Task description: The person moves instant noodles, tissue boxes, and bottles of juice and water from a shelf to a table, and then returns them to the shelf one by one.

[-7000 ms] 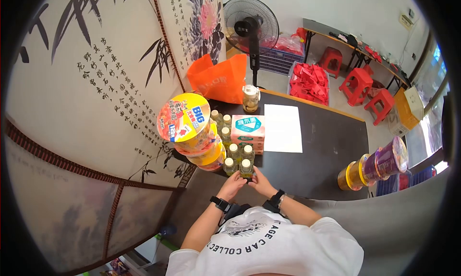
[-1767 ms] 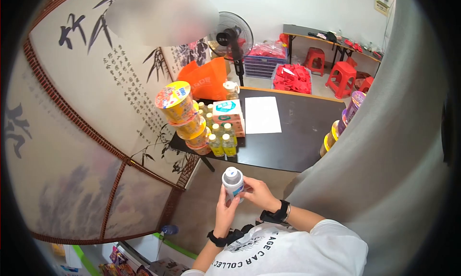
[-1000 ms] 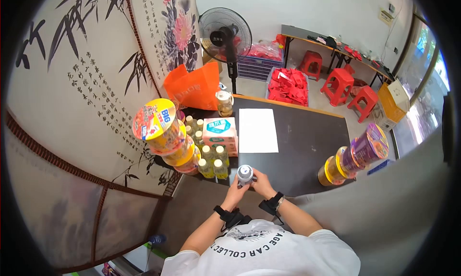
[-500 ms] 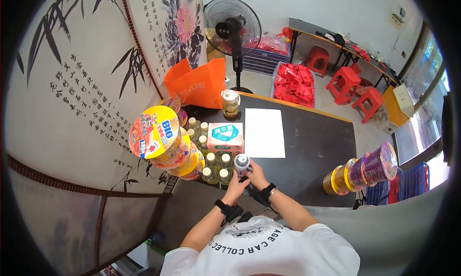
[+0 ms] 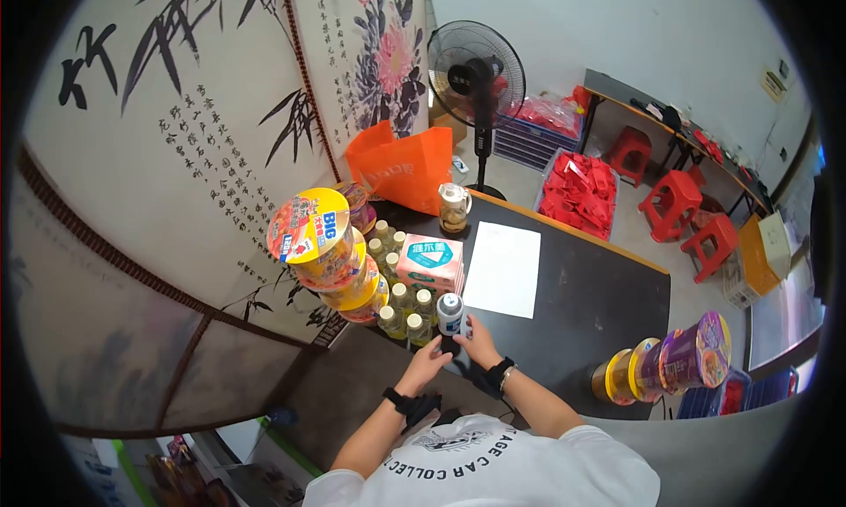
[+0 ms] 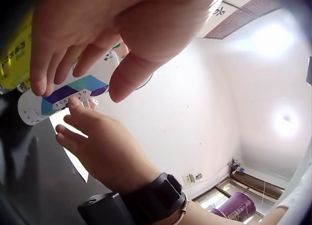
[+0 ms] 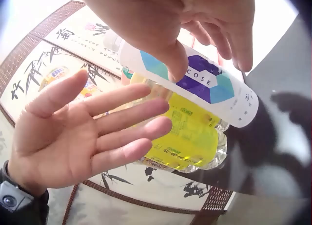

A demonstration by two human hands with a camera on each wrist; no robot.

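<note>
A white plastic bottle (image 5: 449,316) with a grey-looking cap stands upright at the front edge of the black table. Its label (image 7: 204,78) is purple and teal, with "COSE" readable. Beside it on the left are small bottles of yellow liquid (image 7: 183,132) with pale caps. My left hand (image 5: 427,366) is apart from the bottle, its palm and spread fingers showing in the right wrist view. Close on the bottle's right is my right hand (image 5: 480,344), fingers loosely extended. In the right wrist view its thumb (image 7: 178,66) overlaps the label, fingers toward the far side.
Behind the white bottle are a pink tissue pack (image 5: 432,258) and a white sheet (image 5: 502,269). Stacked noodle tubs (image 5: 322,242) rise at left; another leaning stack (image 5: 661,366) is at right. A glass jug (image 5: 454,209) and orange bag (image 5: 401,167) stand at the back.
Seven seconds ago both hands were at a front yellow bottle. Later they held the white bottle away from the table, then lowered it beside the yellow ones. Now the left hand has drawn away.
</note>
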